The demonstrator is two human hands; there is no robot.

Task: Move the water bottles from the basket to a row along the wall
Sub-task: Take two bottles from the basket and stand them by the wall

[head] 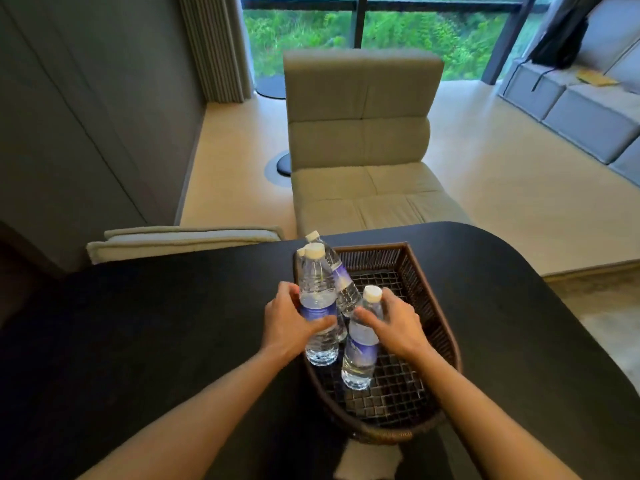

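Observation:
A dark wicker basket sits on the black table. My left hand grips a clear water bottle with a white cap and blue label at the basket's left rim. My right hand holds a second bottle standing inside the basket. Behind them a third bottle leans in the basket, and the cap of another peeks out behind the left bottle.
A grey wall runs along the left. A beige lounge chair stands beyond the table, with a folded cushion at the table's far left edge. A grey sofa is at the far right by the window.

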